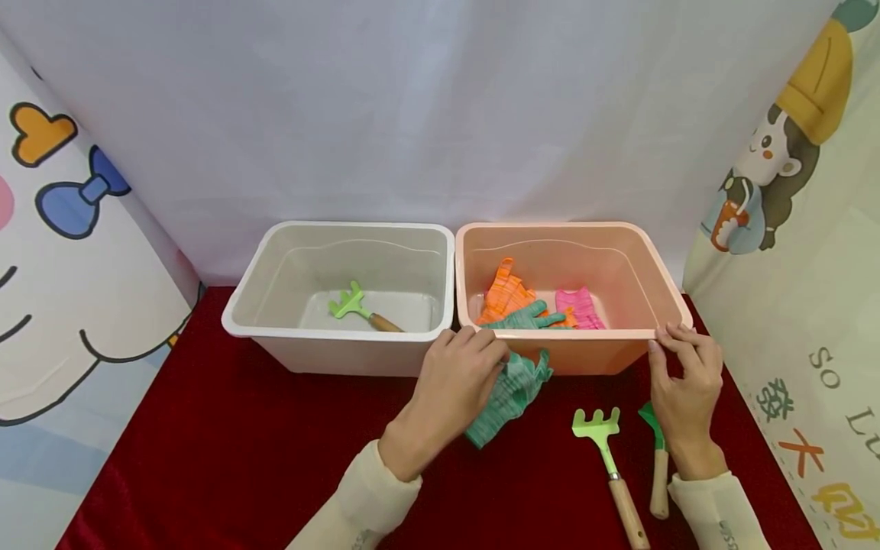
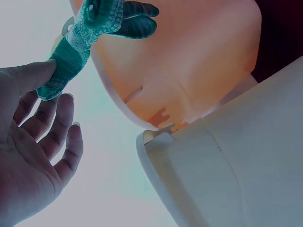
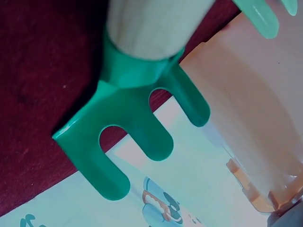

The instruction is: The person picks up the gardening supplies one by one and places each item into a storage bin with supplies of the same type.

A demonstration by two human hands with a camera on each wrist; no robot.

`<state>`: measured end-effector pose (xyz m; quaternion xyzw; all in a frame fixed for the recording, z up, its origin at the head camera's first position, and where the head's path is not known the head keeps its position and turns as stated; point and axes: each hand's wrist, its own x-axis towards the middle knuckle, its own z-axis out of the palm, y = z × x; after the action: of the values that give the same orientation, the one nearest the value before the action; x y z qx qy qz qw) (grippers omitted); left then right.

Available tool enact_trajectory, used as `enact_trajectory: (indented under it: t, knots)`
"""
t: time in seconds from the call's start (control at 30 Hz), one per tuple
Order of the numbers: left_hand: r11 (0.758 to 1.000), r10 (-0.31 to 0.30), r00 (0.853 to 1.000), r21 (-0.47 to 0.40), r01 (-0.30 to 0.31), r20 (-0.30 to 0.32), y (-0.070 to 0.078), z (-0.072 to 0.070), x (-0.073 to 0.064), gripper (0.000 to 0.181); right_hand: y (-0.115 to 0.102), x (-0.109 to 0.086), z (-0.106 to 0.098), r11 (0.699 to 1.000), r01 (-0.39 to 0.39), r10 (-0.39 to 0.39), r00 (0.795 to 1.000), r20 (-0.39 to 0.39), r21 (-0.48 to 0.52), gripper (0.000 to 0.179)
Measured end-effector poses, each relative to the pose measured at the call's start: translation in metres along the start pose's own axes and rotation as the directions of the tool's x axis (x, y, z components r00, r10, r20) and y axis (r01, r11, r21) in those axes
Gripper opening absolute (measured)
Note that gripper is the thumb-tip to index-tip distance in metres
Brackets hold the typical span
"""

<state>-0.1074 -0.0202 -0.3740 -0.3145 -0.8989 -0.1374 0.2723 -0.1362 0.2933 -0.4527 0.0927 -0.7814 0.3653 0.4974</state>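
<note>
My left hand (image 1: 457, 374) pinches a green striped knit glove (image 1: 512, 393) between thumb and fingers at the front of the peach bin (image 1: 605, 334). In the left wrist view the thumb presses one end of the glove (image 2: 71, 61) and the rest hangs free. My right hand (image 1: 687, 382) grips the bin's front right corner, fingertips over the rim and thumb against the outer wall. Inside that bin lie an orange glove (image 1: 505, 294), another green glove (image 1: 525, 315) and a pink glove (image 1: 580, 307). Below the right hand is a dark green hand rake (image 3: 137, 113) with a wooden handle.
A white bin (image 1: 344, 335) stands left of the peach one, holding a light green hand rake (image 1: 352, 301). Another light green rake (image 1: 605, 443) lies on the red cloth (image 1: 275, 443) in front. A pale curtain (image 1: 357, 114) hangs behind both bins.
</note>
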Motion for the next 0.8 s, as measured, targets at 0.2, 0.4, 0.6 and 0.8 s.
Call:
enact_trajectory:
  t: [0.2,0.4,0.6,0.8]
  knots:
    - [1.0,0.008,1.0,0.012,-0.008,-0.003,-0.001,-0.004,0.004,0.005,0.0,0.001,0.0,1.0,0.007,-0.007,1.0,0.01,-0.008,0.017]
    - [1.0,0.006,1.0,0.001,-0.006,-0.012,-0.002,-0.006,0.009,0.004,0.001,0.001,-0.001,1.0,0.025,-0.025,1.0,0.013,-0.016,0.017]
    - [1.0,0.016,0.999,-0.019,-0.017,-0.034,-0.003,-0.009,0.014,0.005,0.004,0.002,-0.002,0.998,0.047,-0.046,0.999,0.024,-0.041,0.018]
    - [1.0,0.028,0.999,-0.011,-0.029,-0.043,-0.003,-0.013,0.017,0.007,0.006,0.003,-0.002,0.995,0.083,-0.082,0.996,0.02,-0.053,0.018]
